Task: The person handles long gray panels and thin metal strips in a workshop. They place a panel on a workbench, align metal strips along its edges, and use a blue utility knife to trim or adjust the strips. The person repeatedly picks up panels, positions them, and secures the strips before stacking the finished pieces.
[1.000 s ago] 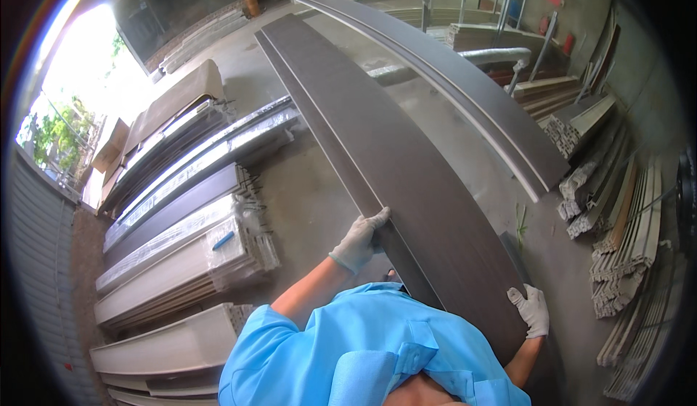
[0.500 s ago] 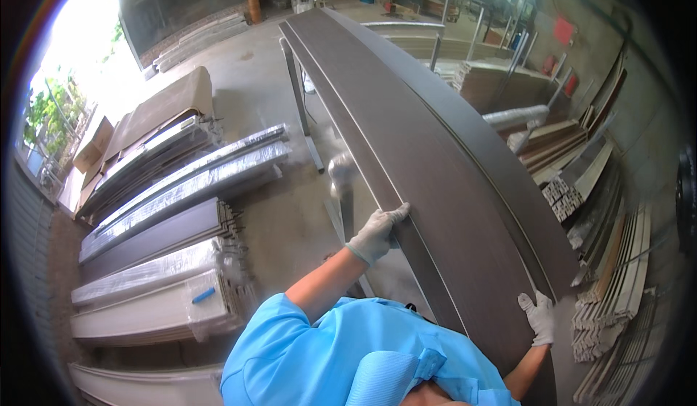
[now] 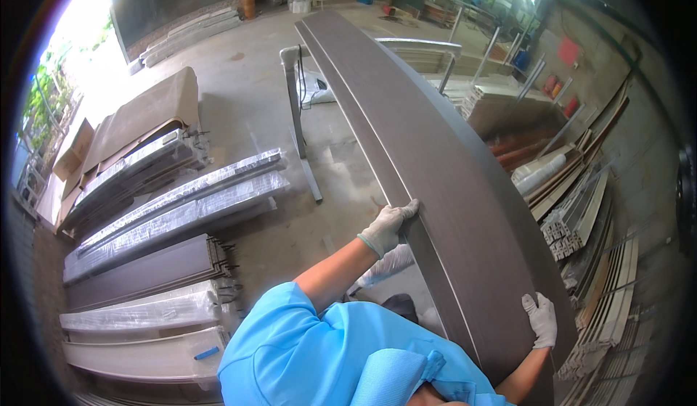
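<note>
A long dark brown panel [image 3: 450, 203], with a pale groove line along its left part, runs from in front of me toward the far end. Wearing a pale glove, my left hand [image 3: 390, 227] grips its left edge; the thumb lies on top and the other fingers are hidden beneath. My right hand [image 3: 541, 321], gloved too, holds the panel near its right edge, closer to my body, thumb side on the upper face. Along that side a greyish-brown strip [image 3: 488, 161] shows, perhaps another panel under it.
A metal stand's left leg [image 3: 298, 116] and crossbar [image 3: 414, 44] are near the panel's far part. Plastic-wrapped profile bundles [image 3: 181, 214] lie at left, beside a brown covered stack [image 3: 149, 112]. On the right are stacked profiles [image 3: 602, 304] and a wrapped roll [image 3: 541, 174].
The panel has shifted right relative to the stand, with both hands still on it. The greyish panel beside it shows less, and more of the stand's left side is exposed.
</note>
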A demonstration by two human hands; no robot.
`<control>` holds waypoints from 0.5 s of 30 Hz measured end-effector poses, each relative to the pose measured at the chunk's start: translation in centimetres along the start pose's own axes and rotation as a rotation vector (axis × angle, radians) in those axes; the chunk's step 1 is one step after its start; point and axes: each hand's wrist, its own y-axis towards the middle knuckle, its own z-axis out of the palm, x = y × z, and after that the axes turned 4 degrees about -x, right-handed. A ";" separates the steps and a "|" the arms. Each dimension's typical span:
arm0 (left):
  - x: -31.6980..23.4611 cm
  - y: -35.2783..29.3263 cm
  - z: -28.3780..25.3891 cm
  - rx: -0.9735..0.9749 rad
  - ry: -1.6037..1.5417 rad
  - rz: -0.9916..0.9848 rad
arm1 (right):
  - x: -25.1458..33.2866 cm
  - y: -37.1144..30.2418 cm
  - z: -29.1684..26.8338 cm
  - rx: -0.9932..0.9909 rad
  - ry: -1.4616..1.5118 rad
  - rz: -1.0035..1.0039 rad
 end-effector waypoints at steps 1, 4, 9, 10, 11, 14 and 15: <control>-0.7 1.2 -0.2 -0.011 0.007 -0.008 | 0.6 1.2 0.2 0.002 -0.025 0.012; -1.5 4.3 -0.7 -0.054 0.017 -0.013 | 1.0 4.7 0.7 0.163 0.222 -0.051; -1.4 8.3 -0.5 -0.043 -0.038 0.000 | -0.4 9.5 3.0 0.097 0.049 -0.010; -1.5 8.7 -0.7 -0.048 -0.028 -0.009 | -0.5 10.0 3.3 0.106 0.038 -0.009; -1.6 9.1 -0.7 -0.078 -0.029 -0.007 | -0.5 10.6 3.7 0.114 0.028 -0.012; -2.1 9.8 -1.3 -0.113 -0.035 0.002 | 0.2 11.8 4.8 0.114 0.012 -0.016; -2.3 10.0 -1.5 -0.105 -0.029 0.008 | 0.6 12.1 5.0 0.121 -0.025 0.002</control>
